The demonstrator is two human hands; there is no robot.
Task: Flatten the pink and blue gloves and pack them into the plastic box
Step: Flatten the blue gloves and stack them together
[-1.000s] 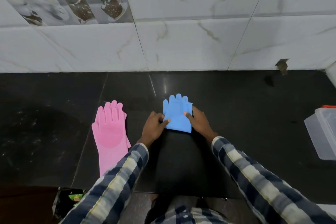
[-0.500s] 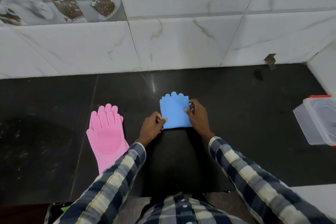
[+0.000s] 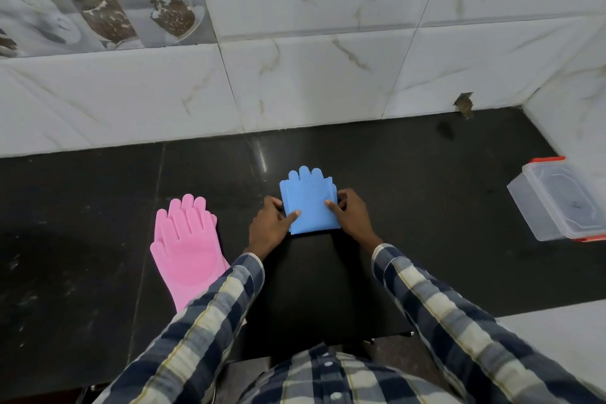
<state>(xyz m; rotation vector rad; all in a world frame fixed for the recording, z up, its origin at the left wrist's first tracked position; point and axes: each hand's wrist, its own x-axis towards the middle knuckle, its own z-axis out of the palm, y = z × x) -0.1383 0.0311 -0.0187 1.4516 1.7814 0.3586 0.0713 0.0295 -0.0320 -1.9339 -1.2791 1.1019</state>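
Observation:
The blue glove (image 3: 308,198) lies folded over on itself on the black counter, its fingertips pointing toward the wall. My left hand (image 3: 270,226) grips its left edge with the thumb on top. Along its right edge my right hand (image 3: 352,218) holds it, thumb pressed on the fold. The pink glove (image 3: 187,244) lies flat and palm up to the left, fingers toward the wall; my left sleeve covers its cuff. The clear plastic box (image 3: 557,203) with orange clips sits at the right edge, apart from both hands.
White marble wall tiles rise behind the black counter (image 3: 410,193), and a side wall closes the right corner behind the box. The counter's front edge runs just before my body. A small chip marks the wall base at the right.
The blue glove's fold has been pressed flatter and squarer, and both thumbs have moved further onto it. The camera has turned right, bringing more of the box into view.

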